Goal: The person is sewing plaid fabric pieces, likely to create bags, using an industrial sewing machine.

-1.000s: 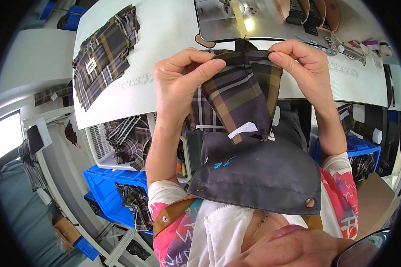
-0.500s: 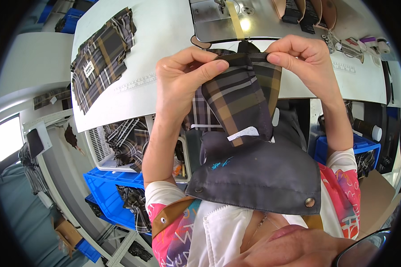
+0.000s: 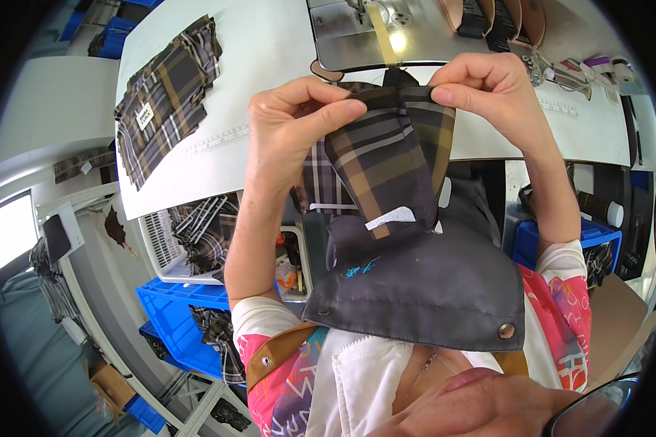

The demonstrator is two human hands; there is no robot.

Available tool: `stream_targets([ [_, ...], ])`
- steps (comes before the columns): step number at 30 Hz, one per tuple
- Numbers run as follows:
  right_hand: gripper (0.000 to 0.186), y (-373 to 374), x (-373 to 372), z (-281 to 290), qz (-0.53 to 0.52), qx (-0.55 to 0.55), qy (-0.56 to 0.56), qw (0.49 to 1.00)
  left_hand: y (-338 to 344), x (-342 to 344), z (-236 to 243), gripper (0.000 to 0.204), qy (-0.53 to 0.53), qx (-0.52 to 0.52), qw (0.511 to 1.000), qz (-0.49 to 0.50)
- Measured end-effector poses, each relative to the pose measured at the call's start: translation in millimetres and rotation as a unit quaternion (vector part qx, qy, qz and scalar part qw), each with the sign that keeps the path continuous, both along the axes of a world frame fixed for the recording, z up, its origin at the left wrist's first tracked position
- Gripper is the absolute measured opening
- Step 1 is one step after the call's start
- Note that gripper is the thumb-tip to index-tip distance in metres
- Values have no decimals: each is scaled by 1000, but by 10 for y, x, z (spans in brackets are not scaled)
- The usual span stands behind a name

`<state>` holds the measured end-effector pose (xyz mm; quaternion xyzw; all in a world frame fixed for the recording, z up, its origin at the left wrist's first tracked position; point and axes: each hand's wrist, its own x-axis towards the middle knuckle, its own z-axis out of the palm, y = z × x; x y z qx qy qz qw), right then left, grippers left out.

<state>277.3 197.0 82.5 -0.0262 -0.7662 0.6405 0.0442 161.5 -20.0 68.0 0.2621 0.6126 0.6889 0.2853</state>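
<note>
A piece of dark plaid fabric point(image 3: 386, 156) with tan and grey stripes hangs between my hands, in front of the table's near edge. My left hand point(image 3: 302, 120) pinches its upper edge between thumb and fingers. The opposite end of that edge is pinched by my right hand point(image 3: 481, 87), so the edge runs nearly straight across. A small white patch point(image 3: 391, 217) shows near the fabric's lower end. Below it lies my dark grey apron point(image 3: 423, 291). Another plaid layer is partly hidden behind my left wrist.
Beyond my hands stands a sewing machine bed point(image 3: 350, 36) with a yellow strip. A stack of plaid pieces point(image 3: 168, 95) lies on the white table point(image 3: 233, 65) at left. Below are a white basket point(image 3: 157, 240) and blue crates point(image 3: 171, 320). Curved tan holders point(image 3: 528, 22) stand back right.
Both hands have shifted slightly to the left, carrying the plaid fabric with them. Both pinches hold as before.
</note>
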Motion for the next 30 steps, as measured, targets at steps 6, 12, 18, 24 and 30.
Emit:
stream_targets([
  [6,13,-505,-344,86,48,-9,73,996,-648,-358,111,11,61,-79,995,-22],
  [12,10,-1422,-953,34,9,275,498,823,-1113,-832,1397,14,225,-369,902,-13],
  [18,14,-1329,-1106,-403,-47,329,449,830,-148,-937,840,8,769,-430,472,-38],
  [24,14,-404,-736,-903,0,509,377,774,583,-1082,-358,11,706,-247,662,-55],
  [30,24,-103,-675,-758,-11,556,407,725,816,-1245,-445,17,389,-208,891,-112],
])
